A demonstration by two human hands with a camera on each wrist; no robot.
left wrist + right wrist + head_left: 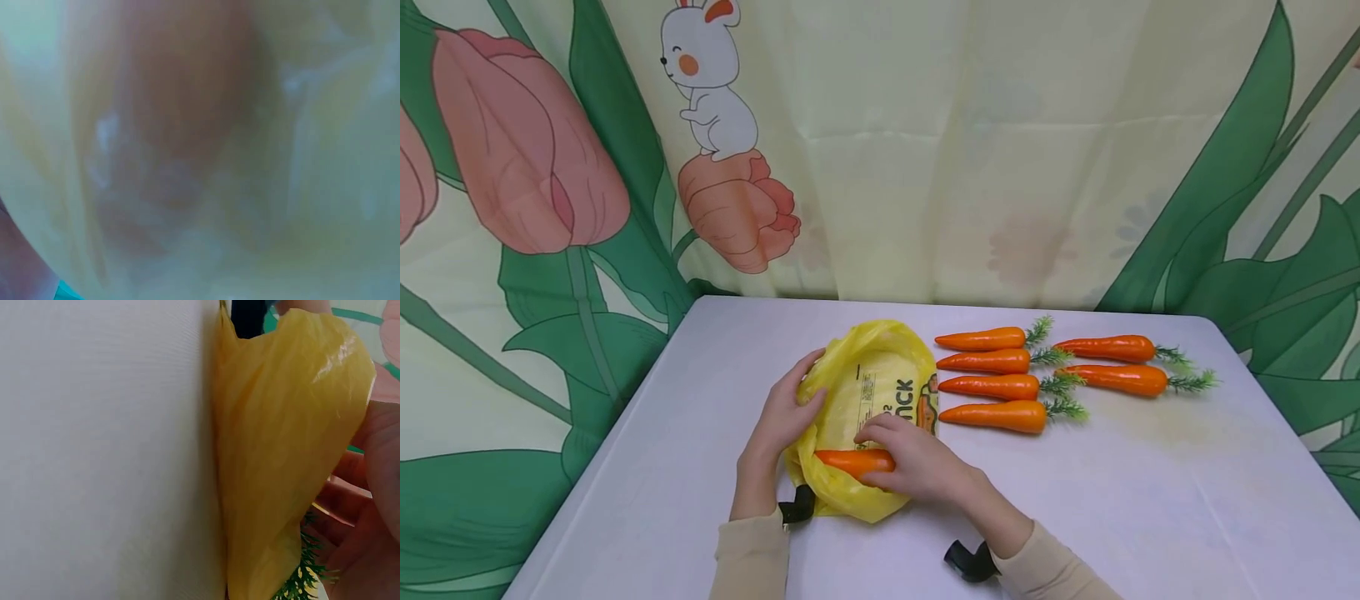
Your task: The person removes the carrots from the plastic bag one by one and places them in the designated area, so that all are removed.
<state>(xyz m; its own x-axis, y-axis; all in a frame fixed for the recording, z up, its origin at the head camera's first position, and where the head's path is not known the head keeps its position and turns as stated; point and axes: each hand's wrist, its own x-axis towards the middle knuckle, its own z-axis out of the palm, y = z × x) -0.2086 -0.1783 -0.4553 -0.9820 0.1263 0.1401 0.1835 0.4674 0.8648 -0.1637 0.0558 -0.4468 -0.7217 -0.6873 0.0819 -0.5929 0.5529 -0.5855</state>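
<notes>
A yellow plastic bag (865,503) with dark print lies on the table, its mouth spread wide. My left hand (786,410) holds the bag's left rim, thumb on the inner side and fingers outside. At the near side of the mouth lies an orange carrot (848,461), tip to the left. My right hand (917,457) grips its thick end, covering much of the leafy top. In the right wrist view, green leaves (306,569) show beside the right hand's fingers, behind the bag's side. The left wrist view is blurred by translucent yellow plastic (325,187).
Several carrots with green tops lie right of the bag, one column nearest it, including the front carrot (1000,416). Two more, including the upper carrot (1108,348), lie farther right. A white-covered table (1150,500) meets a printed curtain (1000,167) at the back.
</notes>
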